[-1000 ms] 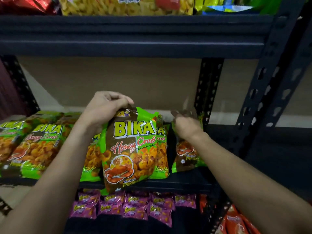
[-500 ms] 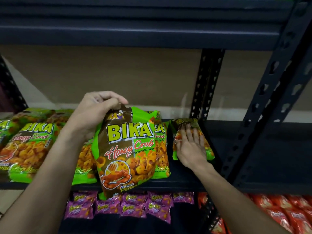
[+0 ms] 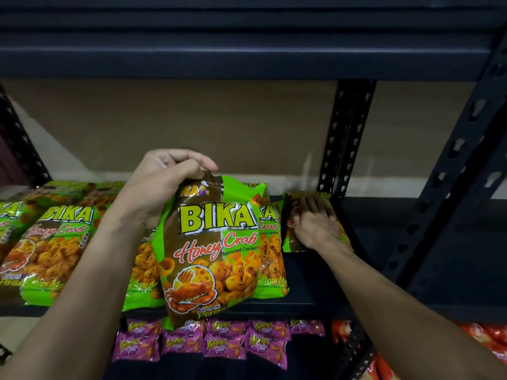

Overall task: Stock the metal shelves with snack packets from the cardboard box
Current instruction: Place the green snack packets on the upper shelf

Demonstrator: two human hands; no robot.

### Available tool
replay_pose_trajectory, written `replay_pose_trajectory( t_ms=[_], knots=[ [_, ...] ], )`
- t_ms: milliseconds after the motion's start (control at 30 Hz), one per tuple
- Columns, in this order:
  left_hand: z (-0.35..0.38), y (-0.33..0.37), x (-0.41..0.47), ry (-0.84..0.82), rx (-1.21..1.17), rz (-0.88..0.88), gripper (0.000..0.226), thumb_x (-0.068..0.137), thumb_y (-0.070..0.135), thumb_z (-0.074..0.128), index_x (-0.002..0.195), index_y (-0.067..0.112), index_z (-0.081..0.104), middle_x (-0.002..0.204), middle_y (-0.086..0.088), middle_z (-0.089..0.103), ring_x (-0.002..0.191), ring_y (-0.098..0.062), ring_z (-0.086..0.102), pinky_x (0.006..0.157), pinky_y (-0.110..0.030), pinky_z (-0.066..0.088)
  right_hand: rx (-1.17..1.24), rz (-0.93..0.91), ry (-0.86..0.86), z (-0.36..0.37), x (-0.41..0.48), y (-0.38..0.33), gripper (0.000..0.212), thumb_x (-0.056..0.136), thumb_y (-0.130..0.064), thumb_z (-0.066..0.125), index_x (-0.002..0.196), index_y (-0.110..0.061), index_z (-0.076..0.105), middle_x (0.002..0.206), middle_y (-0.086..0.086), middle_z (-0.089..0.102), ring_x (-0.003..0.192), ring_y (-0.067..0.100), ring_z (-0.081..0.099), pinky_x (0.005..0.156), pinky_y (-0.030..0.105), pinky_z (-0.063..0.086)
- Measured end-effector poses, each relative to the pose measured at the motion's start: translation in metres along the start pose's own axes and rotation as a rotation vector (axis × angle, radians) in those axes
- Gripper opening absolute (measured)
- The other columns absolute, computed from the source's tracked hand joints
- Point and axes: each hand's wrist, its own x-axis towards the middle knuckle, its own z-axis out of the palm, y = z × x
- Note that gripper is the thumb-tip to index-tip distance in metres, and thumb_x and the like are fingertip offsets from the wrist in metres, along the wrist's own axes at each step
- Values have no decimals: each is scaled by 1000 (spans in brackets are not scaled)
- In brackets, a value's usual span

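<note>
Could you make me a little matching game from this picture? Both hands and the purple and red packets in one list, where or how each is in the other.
Things:
1. left hand
2. right hand
3. purple packets
4. red packets

Places or states:
A. below the middle shelf, far right
B. fingers flat on a lying packet
C. grips the top of the hanging Bika packet
D. below the middle shelf, under the hanging Bika packet

Pairs: 1-C, 2-B, 3-D, 4-A

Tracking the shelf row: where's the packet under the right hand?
Head view, right of centre: the packet lies on the shelf beside the perforated post.
</note>
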Motion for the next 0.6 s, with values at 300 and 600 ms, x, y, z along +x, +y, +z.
replay_pose_trajectory(
  t_ms=[300, 600],
  knots=[
    [-4, -2, 5, 0, -69, 19, 21, 69, 5, 58, 65, 15, 76, 61, -1, 67, 48, -10, 59, 46, -17, 49, -13, 2, -81, 8, 29, 0, 63, 104, -47, 12, 160, -18, 2, 167, -2, -4, 153, 17, -7, 124, 41, -5],
    [-5, -13, 18, 5, -54, 3, 18, 66, 8, 61, 65, 17, 77, 69, -2, 70, 54, -9, 61, 50, -16, 49, 29, 32, -69, 10, 53, -3, 63, 103, -45, 16, 159, -18, 8, 167, 1, 3, 154, 21, -3, 123, 44, -2]
  ],
)
